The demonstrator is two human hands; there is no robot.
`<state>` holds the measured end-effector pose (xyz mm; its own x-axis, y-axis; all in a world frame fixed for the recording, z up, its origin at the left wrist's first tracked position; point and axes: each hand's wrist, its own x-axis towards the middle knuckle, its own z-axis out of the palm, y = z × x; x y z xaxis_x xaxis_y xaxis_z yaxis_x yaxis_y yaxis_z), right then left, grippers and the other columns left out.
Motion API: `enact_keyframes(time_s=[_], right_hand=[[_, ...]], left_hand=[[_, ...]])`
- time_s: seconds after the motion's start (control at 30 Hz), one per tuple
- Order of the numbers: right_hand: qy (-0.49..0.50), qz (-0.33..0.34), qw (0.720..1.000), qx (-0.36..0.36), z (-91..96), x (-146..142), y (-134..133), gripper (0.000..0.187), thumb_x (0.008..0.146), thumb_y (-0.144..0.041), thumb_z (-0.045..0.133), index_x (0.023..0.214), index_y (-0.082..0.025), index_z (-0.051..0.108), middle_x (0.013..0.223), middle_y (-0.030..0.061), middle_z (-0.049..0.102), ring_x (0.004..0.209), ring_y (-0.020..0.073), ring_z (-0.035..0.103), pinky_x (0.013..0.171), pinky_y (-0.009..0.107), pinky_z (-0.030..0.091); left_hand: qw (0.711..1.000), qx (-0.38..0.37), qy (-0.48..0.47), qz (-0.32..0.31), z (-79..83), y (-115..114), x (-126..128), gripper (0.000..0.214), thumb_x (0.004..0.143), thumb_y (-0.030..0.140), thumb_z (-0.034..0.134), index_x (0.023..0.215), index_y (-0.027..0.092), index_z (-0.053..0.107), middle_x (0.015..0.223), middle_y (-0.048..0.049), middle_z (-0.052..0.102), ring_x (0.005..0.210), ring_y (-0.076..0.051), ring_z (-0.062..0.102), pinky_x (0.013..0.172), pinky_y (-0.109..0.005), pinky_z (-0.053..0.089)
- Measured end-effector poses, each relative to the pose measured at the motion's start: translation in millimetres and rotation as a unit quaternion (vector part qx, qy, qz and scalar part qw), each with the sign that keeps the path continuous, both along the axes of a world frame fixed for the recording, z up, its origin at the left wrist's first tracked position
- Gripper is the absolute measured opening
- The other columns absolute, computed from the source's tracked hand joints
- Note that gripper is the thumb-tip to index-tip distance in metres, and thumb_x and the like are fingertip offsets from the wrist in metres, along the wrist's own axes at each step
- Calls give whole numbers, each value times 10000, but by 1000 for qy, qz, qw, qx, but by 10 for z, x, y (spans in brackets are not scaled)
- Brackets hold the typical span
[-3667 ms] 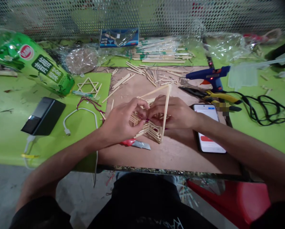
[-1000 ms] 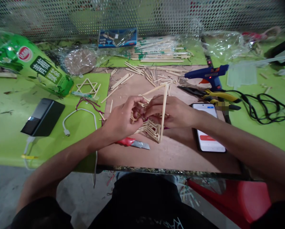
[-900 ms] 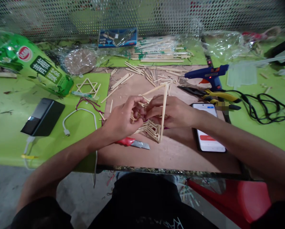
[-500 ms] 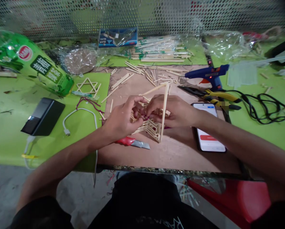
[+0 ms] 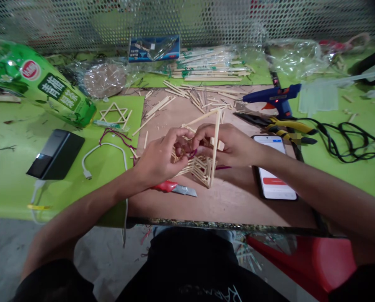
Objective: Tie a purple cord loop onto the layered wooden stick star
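Stick frame [image 5: 203, 167] stands on the brown board [image 5: 225, 201], its long sticks rising toward 12 o'clock; left hand [image 5: 157, 161] and right hand [image 5: 231, 147] pinch a purple wire [image 5: 192, 154] inside it.

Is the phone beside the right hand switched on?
On: the phone lies face up, its screen lit white with a red bar.

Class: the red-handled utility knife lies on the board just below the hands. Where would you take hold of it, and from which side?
Grip the utility knife by its red handle, the left end, coming from the near left beneath the left hand. Its bare metal blade points right, so that end is best avoided. It lies flat on the board, so pinching its long sides should work.
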<state>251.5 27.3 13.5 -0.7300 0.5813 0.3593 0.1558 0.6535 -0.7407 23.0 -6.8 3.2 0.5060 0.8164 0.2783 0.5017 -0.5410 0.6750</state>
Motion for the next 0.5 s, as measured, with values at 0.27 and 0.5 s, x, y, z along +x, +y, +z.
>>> enact_keyframes(time_s=[0.27, 0.5], right_hand=[[2, -8, 999, -36, 20, 7, 2, 151, 927, -307, 646, 968, -162, 642, 893, 16, 679, 774, 92, 614, 734, 205, 468], [-7, -11, 1000, -22, 12, 12, 5, 98, 904, -231, 662, 980, -170, 652, 921, 4, 692, 823, 89, 639, 786, 207, 478]], left_hand=[[1000, -4, -10, -14, 20, 18, -7, 552, 772, 117, 655, 1267, 218, 436, 996, -1, 692, 798, -112, 665, 699, -232, 529], [1000, -10, -20, 3, -22, -2, -1, 547, 777, 153, 684, 1265, 233, 448, 1200, -54, 660, 881, -142, 711, 780, -274, 575]])
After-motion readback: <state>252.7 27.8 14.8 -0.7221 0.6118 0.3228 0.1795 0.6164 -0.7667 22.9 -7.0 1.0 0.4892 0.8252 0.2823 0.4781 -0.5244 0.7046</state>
